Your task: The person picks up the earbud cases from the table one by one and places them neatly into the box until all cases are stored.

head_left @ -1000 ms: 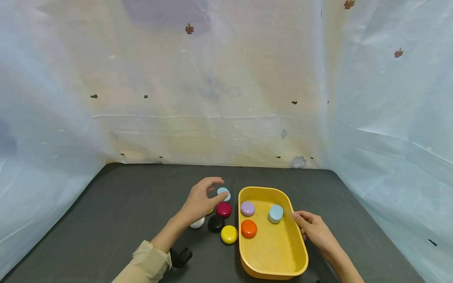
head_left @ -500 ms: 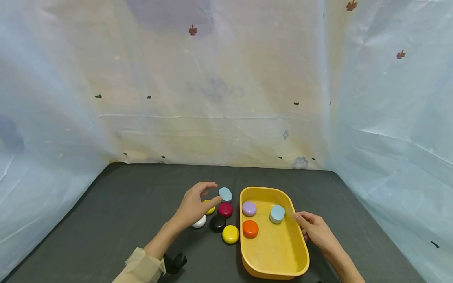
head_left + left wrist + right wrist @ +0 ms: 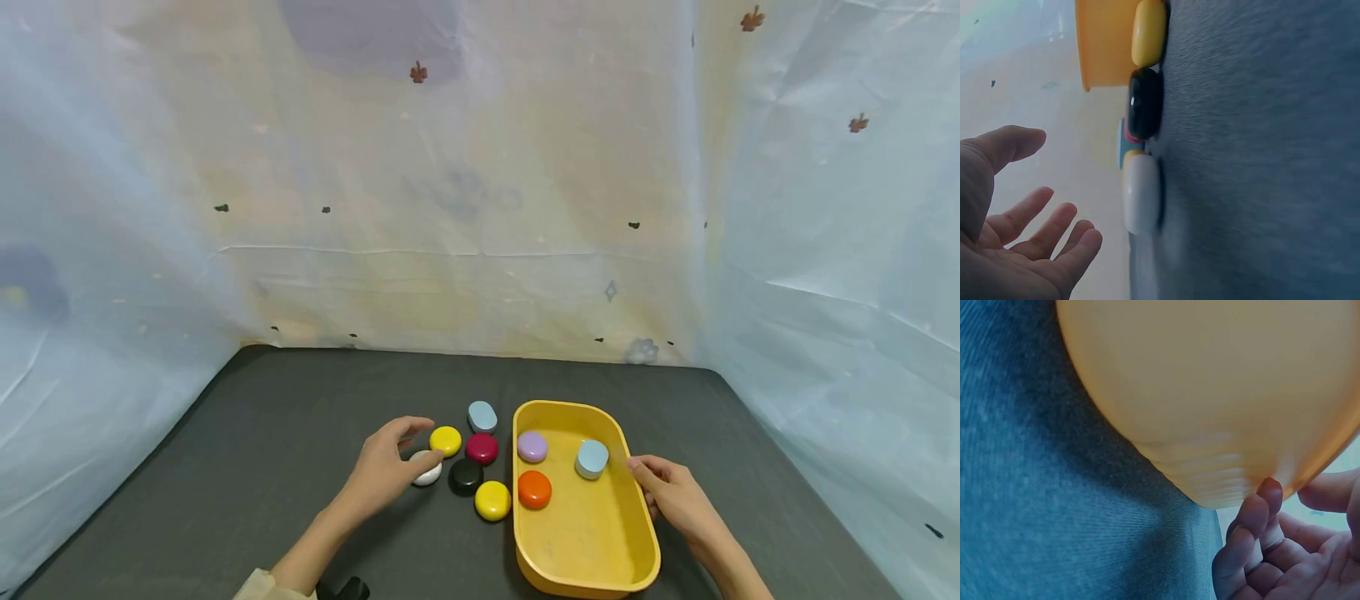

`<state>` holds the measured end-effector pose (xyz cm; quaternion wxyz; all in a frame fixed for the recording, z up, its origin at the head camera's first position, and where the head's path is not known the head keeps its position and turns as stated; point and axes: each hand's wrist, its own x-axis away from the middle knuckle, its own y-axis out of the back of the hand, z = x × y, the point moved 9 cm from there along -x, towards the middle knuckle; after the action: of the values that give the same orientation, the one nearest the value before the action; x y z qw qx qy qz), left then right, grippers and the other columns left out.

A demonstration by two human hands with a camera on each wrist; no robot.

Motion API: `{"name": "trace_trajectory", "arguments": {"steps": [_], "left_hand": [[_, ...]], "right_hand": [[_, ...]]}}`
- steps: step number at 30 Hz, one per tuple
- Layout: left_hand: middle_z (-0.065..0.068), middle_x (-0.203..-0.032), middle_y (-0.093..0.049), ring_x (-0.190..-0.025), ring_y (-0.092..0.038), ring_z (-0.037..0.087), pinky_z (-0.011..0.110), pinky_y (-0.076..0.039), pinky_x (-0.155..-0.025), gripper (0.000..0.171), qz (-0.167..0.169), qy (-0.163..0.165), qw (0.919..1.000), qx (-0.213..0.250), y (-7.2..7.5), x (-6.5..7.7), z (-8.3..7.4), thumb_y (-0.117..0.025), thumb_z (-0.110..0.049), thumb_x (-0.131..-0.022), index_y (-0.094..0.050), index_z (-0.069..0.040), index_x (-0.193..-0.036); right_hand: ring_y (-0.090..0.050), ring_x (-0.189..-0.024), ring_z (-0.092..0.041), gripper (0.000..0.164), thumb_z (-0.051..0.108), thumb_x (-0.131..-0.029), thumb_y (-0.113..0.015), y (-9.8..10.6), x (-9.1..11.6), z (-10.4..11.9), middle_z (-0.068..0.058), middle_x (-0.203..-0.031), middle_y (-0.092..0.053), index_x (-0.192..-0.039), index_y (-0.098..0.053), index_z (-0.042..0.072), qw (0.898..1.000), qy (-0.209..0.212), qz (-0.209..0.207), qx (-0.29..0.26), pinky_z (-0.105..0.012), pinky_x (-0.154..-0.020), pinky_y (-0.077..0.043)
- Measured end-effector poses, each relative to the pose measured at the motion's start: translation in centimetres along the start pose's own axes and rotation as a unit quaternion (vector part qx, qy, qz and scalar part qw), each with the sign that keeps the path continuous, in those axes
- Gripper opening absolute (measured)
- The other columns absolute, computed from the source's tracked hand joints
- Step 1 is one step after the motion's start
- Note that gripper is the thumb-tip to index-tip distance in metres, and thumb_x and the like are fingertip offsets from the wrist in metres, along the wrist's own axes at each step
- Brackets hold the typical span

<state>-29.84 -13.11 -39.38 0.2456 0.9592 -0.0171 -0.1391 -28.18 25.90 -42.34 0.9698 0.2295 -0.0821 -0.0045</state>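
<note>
My left hand (image 3: 386, 462) hovers beside the white rounded piece (image 3: 1142, 195), thumb and fingers spread with nothing between them. In the head view its thumb and fingers partly cover that piece. Close by on the table lie a yellow piece (image 3: 446, 441), a dark red piece (image 3: 482, 448), a black piece (image 3: 466, 477), a second yellow piece (image 3: 492, 501) and a light blue piece (image 3: 482, 416). My right hand (image 3: 671, 492) grips the right rim of the yellow plastic bin (image 3: 581, 550), thumb at the rim and fingers (image 3: 1254, 515) against the outer wall.
Inside the bin sit a lilac piece (image 3: 532, 447), an orange piece (image 3: 535, 489) and a light blue piece (image 3: 592, 459). A dark grey cloth covers the table (image 3: 247, 467). Pale patterned sheeting (image 3: 480, 183) hangs behind and along both sides.
My left hand has moved down and left, from near the light blue piece on the table to the white one. The right hand keeps its hold on the bin. The view has shifted slightly.
</note>
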Motion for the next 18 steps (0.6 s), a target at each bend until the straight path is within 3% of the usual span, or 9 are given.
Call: {"name": "trace_trajectory", "arguments": {"steps": [6,13,18], "left_hand": [[0.002,-0.122,-0.063,-0.117,-0.058,0.03,0.043,-0.049,-0.096,0.042,-0.019,0.043,0.9987,0.019,0.6,1.4,1.1,-0.083,-0.019,-0.081,-0.067,-0.013,-0.119],[0.003,-0.121,-0.064,-0.118,-0.057,0.029,0.04,-0.049,-0.097,0.046,-0.02,0.051,0.998,0.03,0.1,1.7,1.3,-0.083,-0.011,-0.08,-0.065,-0.005,-0.121],[0.005,-0.122,-0.063,-0.118,-0.057,0.028,0.038,-0.049,-0.096,0.048,-0.023,0.06,0.9975,0.03,0.2,1.4,2.0,-0.084,-0.008,-0.078,-0.065,-0.004,-0.121]], "right_hand": [[-0.051,-0.061,-0.019,0.037,0.029,-0.104,-0.052,0.4,0.2,-0.1,-0.009,-0.073,-0.055,-0.12,-0.062,-0.003,1.0,-0.002,0.001,0.003,-0.03,-0.055,-0.047],[-0.05,-0.062,-0.019,0.039,0.031,-0.104,-0.052,0.5,0.1,0.1,-0.008,-0.071,-0.053,-0.119,-0.062,-0.003,1.0,-0.004,0.005,0.003,-0.03,-0.055,-0.047],[-0.05,-0.062,-0.019,0.039,0.032,-0.103,-0.052,-0.1,0.0,0.0,-0.008,-0.072,-0.054,-0.118,-0.063,-0.002,1.0,-0.009,0.009,0.001,-0.03,-0.055,-0.047]]}}
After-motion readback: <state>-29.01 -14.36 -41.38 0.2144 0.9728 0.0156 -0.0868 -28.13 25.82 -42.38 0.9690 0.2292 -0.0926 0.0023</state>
